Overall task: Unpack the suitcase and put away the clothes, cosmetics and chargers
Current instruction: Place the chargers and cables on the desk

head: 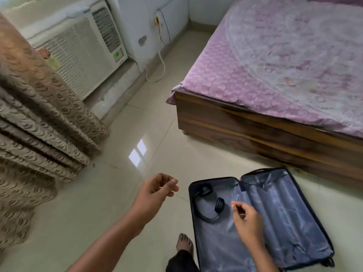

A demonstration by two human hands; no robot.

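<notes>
Down at the lower edge, the open suitcase (pixel 261 220) is cut off by the frame, so its near end cannot be seen, and the right hand (pixel 247 222) with its forearm covers part of the grey lining. The suitcase lies flat on the tiled floor (pixel 102 203), just beside the wooden bed frame (pixel 255 130), both halves spread apart. In the left half lies a pair of black headphones (pixel 208 205); nothing else can be made out in either half beyond folds of lining.

The right hand hovers over the middle of the case, fingers curled with thumb and forefinger tips drawn together; whether they pinch anything is too blurred to tell. The left hand (pixel 155 190) hangs over bare floor to the left of the case, fingers loosely curled, holding nothing visible.

A bare foot (pixel 184 243) stands at the case's left edge. A patterned curtain (pixel 39 122) hides part of the window air conditioner (pixel 82 50). A purple bedsheet (pixel 275 61) covers the bed.
</notes>
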